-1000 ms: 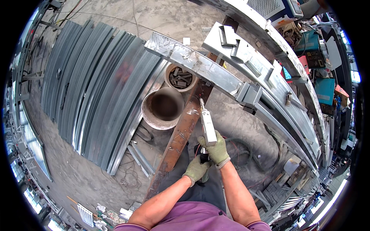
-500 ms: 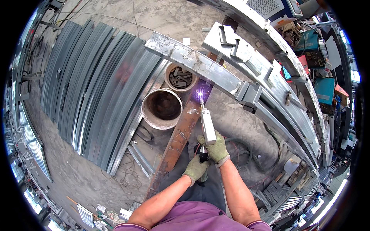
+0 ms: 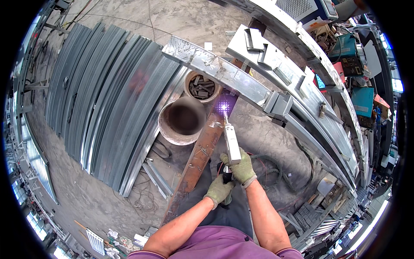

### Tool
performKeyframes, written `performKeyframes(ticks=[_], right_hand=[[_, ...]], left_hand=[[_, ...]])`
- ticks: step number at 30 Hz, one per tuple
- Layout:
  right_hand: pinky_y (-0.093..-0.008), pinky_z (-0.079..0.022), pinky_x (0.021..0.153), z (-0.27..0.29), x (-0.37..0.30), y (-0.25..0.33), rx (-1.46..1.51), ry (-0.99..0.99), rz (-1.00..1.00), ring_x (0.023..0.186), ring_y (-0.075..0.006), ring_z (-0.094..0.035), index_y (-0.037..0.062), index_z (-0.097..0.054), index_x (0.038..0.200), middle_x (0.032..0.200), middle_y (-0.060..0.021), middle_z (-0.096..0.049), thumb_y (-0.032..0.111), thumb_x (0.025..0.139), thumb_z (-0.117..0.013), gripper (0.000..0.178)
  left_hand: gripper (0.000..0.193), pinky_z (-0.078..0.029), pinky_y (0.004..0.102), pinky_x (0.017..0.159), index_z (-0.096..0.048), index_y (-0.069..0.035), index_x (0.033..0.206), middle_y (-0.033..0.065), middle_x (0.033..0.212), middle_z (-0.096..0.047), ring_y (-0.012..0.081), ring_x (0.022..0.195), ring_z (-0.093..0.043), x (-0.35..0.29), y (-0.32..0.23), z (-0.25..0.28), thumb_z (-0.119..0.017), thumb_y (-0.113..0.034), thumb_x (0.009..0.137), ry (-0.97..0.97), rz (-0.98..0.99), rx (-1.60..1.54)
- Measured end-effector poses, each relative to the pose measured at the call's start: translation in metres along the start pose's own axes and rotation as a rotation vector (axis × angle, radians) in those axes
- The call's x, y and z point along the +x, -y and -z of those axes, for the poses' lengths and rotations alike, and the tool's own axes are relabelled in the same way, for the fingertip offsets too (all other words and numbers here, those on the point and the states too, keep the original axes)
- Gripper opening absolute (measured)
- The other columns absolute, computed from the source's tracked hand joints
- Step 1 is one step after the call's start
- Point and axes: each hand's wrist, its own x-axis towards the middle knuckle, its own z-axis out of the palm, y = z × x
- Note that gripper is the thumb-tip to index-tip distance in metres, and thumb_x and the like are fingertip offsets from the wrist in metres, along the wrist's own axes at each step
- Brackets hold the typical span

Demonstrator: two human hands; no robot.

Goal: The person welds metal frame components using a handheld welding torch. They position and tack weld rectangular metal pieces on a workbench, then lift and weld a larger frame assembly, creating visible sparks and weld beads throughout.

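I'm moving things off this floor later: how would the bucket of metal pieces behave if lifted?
The bucket would probably feel heavy for its size, since chunky, metal-looking pieces cover most of its visible inside. They lie loose and jumbled, so they may shift and rattle if it tilts.

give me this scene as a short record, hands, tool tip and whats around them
left hand: gloved, around the dark lower end of the white handheld tool
right hand: gloved, gripping the tool farther up
tool tip: violet glow over a rusty beam
buckets: larger one left of the rusty beam; smaller one holding metal pieces
left side: stacked grey metal profiles
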Motion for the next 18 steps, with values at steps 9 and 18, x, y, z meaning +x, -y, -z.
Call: performKeyframes(ticks=[9, 18], right_hand=[[-0.0413, -0.059, 0.083, 0.0027, -0.0019, 0.0061, -0.086, 0.01, 0.035, 0.094, -0.0278, -0.075, 0.0018, -0.07, 0.118, 0.102, -0.0135, -0.077, 0.038, 0.093, -0.088, 0.048], [-0.0419, -0.059, 0.081, 0.0022, -0.0053, 0.0056, -0.049, 0.015, 0.026, 0.093, -0.0287, -0.075, 0.0016, -0.07, 0.117, 0.101, -0.0143, -0.077, 0.039, 0.093, -0.088, 0.049]], left_hand=[[0.053, -0.054, 0.0457, 0.101, -0.066, 0.001, 0.131, 0.0239, 0.122, -0.076, 0.0386, 0.117, -0.073, 0.002, 0.0068, -0.002, -0.076, -0.036, 0.094, 0.016, 0.03, -0.008], [0.052, -0.055, 0.0462, 0.097, -0.067, 0.002, 0.128, 0.0232, 0.114, -0.078, 0.038, 0.111, -0.075, -0.0014, 0.0057, -0.002, -0.076, -0.037, 0.094, 0.009, 0.035, -0.006]])
